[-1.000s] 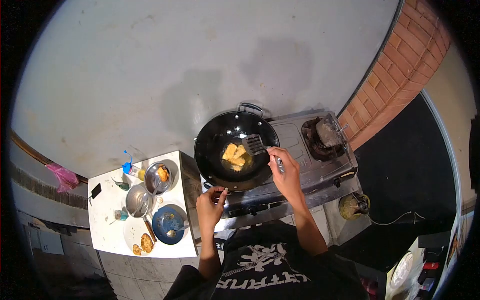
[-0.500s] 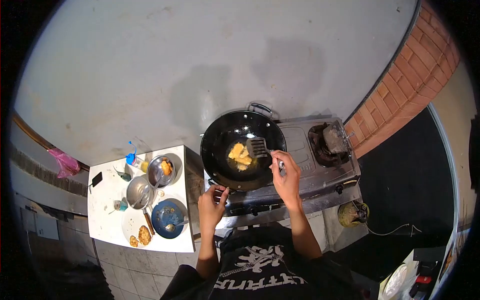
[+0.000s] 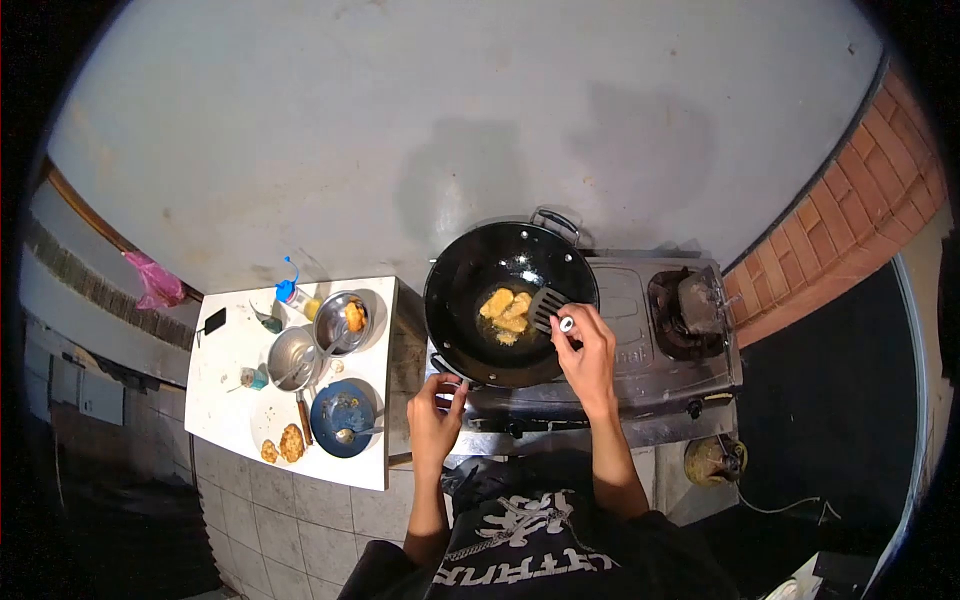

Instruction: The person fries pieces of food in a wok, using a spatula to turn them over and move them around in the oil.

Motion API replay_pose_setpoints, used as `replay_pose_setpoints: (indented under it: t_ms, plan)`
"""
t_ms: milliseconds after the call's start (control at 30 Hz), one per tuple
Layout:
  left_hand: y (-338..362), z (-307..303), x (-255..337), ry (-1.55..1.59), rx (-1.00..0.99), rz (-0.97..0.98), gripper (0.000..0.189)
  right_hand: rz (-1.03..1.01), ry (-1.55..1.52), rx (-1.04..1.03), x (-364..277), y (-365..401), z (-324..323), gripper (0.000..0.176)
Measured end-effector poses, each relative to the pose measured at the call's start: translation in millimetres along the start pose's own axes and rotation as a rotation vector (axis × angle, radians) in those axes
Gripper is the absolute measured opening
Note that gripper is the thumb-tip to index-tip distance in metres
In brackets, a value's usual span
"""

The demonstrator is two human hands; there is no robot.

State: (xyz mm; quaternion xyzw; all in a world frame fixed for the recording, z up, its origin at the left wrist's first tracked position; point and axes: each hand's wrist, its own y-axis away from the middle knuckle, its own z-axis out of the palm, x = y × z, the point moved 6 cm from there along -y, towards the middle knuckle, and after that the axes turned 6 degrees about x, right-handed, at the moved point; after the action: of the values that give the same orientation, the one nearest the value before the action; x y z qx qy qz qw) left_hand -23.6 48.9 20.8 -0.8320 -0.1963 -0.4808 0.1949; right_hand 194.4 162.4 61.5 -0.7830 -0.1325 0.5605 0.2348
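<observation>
Golden pieces of food (image 3: 508, 308) lie in oil at the middle of a black wok (image 3: 465, 345) on the stove. My right hand (image 3: 590, 355) is wrapped round the handle of a slotted spatula (image 3: 546, 308), whose dark head is inside the wok, just right of the food. At the wok's lower left rim, my left hand (image 3: 436, 415) has its fingers closed on the near side handle (image 3: 448, 370).
A white table (image 3: 230, 400) at left bears two metal bowls (image 3: 292, 358), a blue plate (image 3: 340, 405), a white plate with fried pieces (image 3: 290, 443), a bottle (image 3: 292, 295) and a phone (image 3: 215, 321). A second burner (image 3: 685, 315) is at right; a gas cylinder (image 3: 712, 460) stands below.
The view has shifted, so the wok and table appear displaced. The spatula head has turned and stands more upright beside the food. My left hand stays at the wok's rim.
</observation>
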Motion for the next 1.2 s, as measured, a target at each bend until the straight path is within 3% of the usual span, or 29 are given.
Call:
replay_pose_setpoints:
  t_ms: [300, 433, 633, 700, 767, 1200]
  plan:
    - [11.8, 4.4, 5.9, -0.053, 0.167, -0.065, 0.015, -0.109, 0.009, -0.209, 8.5, -23.0, 9.1, 0.016]
    - [20.5, 7.4, 9.3, -0.025, 0.208, -0.096, 0.015, 0.021, -0.151, -0.122, 26.9, -24.9, 10.9, 0.017]
    - [28.6, 14.1, 18.3, -0.055, 0.22, -0.076, 0.016, 0.045, -0.224, -0.045, 56.0, -28.4, 10.9, 0.01]
    - [27.7, 17.0, 12.5, 0.012, 0.192, -0.157, 0.017, 0.143, -0.262, -0.032, 55.8, -30.7, 8.8, 0.01]
    - [23.7, 16.1, 11.5, -0.076, 0.217, -0.061, 0.017, 0.14, -0.296, -0.003, 59.1, -33.9, 9.7, 0.011]
    - [4.7, 17.0, 14.7, -0.088, 0.248, -0.066, 0.014, 0.065, -0.275, -0.032, 44.5, -33.6, -3.7, 0.017]
